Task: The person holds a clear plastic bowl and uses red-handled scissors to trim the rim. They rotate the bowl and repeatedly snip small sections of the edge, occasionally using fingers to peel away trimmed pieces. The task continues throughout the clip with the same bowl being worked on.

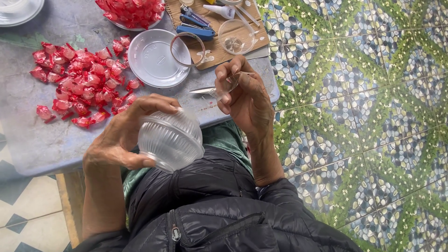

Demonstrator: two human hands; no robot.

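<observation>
Nearest the camera, above a black quilted jacket, the left hand wraps a clear ribbed plastic bowl held bottom-up over the lap, thumb under its lower edge and fingers curled over the top, so the hand is closed around it. The bowl looks light and thin-walled, likely to flex or crack if squeezed; its ribs give some purchase, and the rim or the flat base seems the safest place to hold. Just beside it, the right hand pinches a small piece of clear tape or film between thumb and fingertips, closed on it; the strip looks flimsy, and whether it is sticky cannot be told. Beyond the hands, on the grey table, lies one slim metal blade or tool, only partly seen. To the left is a loose heap of red-wrapped candies, dozens, too many to count. Further on sit one white round plastic lid and one ring of clear tape leaning at the edge of a cardboard sheet. On the cardboard are one small clear cup, one blue stapler and one white glue tube. At the far edge stand a plate piled with red candies and a white dish in the corner.
</observation>
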